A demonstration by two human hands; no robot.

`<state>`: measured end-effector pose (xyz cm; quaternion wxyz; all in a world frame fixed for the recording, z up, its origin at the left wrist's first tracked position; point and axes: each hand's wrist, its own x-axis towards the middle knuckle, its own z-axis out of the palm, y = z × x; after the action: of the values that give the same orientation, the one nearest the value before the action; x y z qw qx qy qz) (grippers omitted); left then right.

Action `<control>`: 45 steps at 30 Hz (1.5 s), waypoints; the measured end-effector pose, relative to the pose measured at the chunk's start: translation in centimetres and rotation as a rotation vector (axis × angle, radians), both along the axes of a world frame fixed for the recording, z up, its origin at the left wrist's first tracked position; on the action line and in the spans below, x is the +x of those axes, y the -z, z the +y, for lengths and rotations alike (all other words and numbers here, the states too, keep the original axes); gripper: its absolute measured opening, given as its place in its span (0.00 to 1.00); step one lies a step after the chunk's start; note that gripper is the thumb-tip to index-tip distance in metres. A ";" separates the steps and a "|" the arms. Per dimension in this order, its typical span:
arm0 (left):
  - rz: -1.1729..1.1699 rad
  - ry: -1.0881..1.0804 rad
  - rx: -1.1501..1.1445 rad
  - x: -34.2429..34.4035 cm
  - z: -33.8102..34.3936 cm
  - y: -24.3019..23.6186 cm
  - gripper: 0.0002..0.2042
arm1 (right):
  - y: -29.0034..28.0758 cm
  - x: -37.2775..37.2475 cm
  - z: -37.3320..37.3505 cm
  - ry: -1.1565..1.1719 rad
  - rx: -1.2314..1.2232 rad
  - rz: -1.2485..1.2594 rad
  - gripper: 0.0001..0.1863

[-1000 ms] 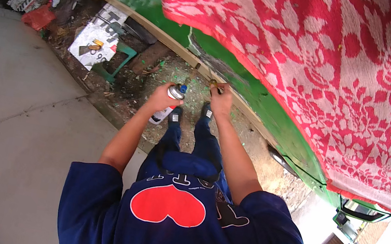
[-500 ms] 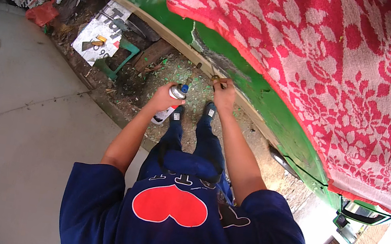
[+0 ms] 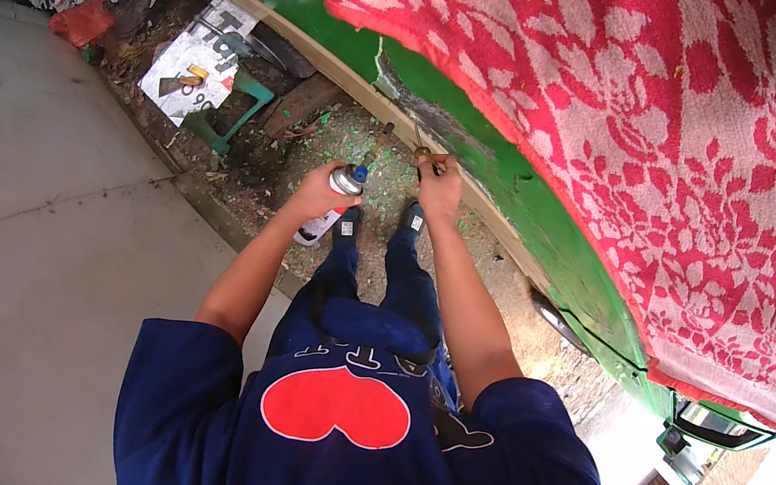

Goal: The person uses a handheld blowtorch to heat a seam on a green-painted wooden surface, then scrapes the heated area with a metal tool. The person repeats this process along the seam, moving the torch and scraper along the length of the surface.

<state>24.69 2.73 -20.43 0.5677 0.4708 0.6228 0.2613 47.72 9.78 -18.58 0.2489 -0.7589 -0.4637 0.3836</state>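
My left hand [image 3: 321, 194] is wrapped round a gas blowtorch, a white and red canister [image 3: 311, 229] with a silver top, a blue head [image 3: 359, 173] and a metal nozzle. The nozzle points away from me, toward the lower edge of a green vehicle panel [image 3: 505, 165]. In my right hand [image 3: 440, 186] is a slim hand tool [image 3: 421, 150] with a brownish handle; my fingers hide much of it. Its thin tip reaches up to a scraped grey patch [image 3: 418, 107] on the panel, but I cannot tell whether it touches.
A red and white patterned cloth [image 3: 606, 125] drapes over the vehicle. Green chips [image 3: 326, 119] litter the dirt by my shoes. To the left lie a printed white board [image 3: 196, 63] with small tools, a green plastic stool [image 3: 244, 116] and a red bag [image 3: 78, 20]. Concrete [image 3: 60, 224] spreads at left.
Both hands have shifted slightly to the left in the picture, still holding the blowtorch and the hand tool. The view has moved a little.
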 end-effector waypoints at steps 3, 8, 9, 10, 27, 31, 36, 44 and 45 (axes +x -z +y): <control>-0.028 -0.047 0.023 -0.5 -0.1 -0.2 0.39 | -3.8 0.1 -0.2 -0.015 -0.084 0.076 0.16; 0.005 -0.031 0.019 -0.3 0.4 -0.2 0.40 | -2.5 -0.2 0.3 -0.021 -0.048 0.080 0.14; 0.007 -0.051 -0.003 -0.2 0.2 -0.5 0.40 | -4.3 0.1 0.5 -0.007 -0.093 0.153 0.16; 0.007 -0.053 -0.020 -0.1 0.5 -0.8 0.40 | -3.2 0.3 0.6 -0.013 -0.037 0.100 0.16; -0.040 -0.020 -0.012 -0.2 0.6 2.0 0.38 | 0.7 0.1 0.7 -0.021 0.079 -0.014 0.15; -0.007 -0.041 0.026 0.1 0.5 1.0 0.35 | -3.4 -0.3 -0.5 0.027 0.007 0.081 0.15; -0.077 -0.033 -0.002 -0.1 0.1 1.3 0.36 | -0.5 -0.8 0.5 0.043 0.035 0.105 0.15; -0.062 -0.030 -0.005 -1.0 1.1 0.3 0.40 | -0.4 -3.0 3.0 -0.073 0.050 0.038 0.16; -0.053 -0.057 0.008 -1.2 0.7 0.1 0.39 | -2.3 -3.9 2.8 -0.039 0.033 0.103 0.16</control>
<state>23.44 3.42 -20.52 0.5745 0.4481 0.6195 0.2921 43.80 12.55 -16.28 0.2773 -0.7246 -0.4712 0.4195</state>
